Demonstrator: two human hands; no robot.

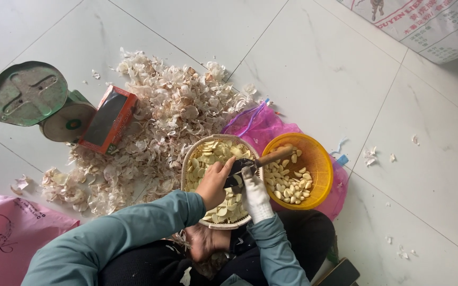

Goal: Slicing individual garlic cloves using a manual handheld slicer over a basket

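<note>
Garlic is being sliced: a clove is pinched in the bare left hand (214, 180) against the knife (258, 161) gripped by the gloved right hand (254, 195), above the basket of slices (192, 159), so a steady cut seems called for.

On the floor (319, 63) before you, the basket of slices (200, 159) sits left of the bowl of cloves (319, 159); peels (155, 122), box (109, 119) and scale (38, 98) lie farther left.
</note>
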